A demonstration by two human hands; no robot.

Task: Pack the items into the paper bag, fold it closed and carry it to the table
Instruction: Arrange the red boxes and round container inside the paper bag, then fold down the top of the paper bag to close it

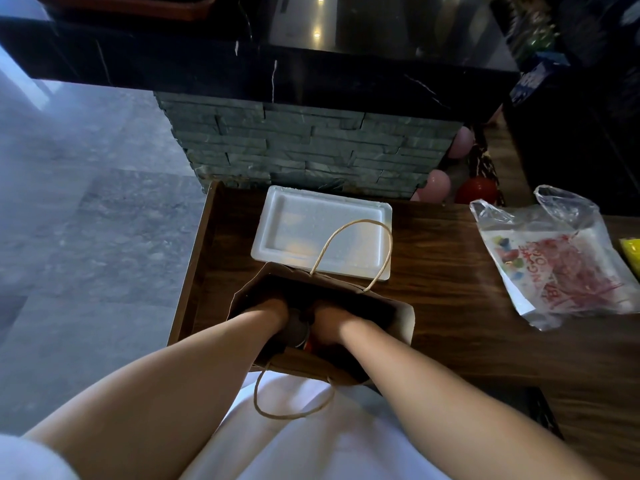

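A brown paper bag [403,320] with twine handles stands open on the wooden counter [450,299] in front of me. Both my hands reach down inside it. My left hand [273,311] and my right hand [327,317] sit close together around a grey and red item [300,336], which looks like a can. The bag's dark inside hides my fingers, so their grip does not show. A white foam tray [311,226] lies just behind the bag, with one handle looping over it.
A clear plastic bag [561,261] with red print lies on the counter to the right, a yellow thing [631,252] beyond it. A stone-clad pillar [311,150] under a black ledge rises behind the tray. Grey tiled floor [86,237] is to the left.
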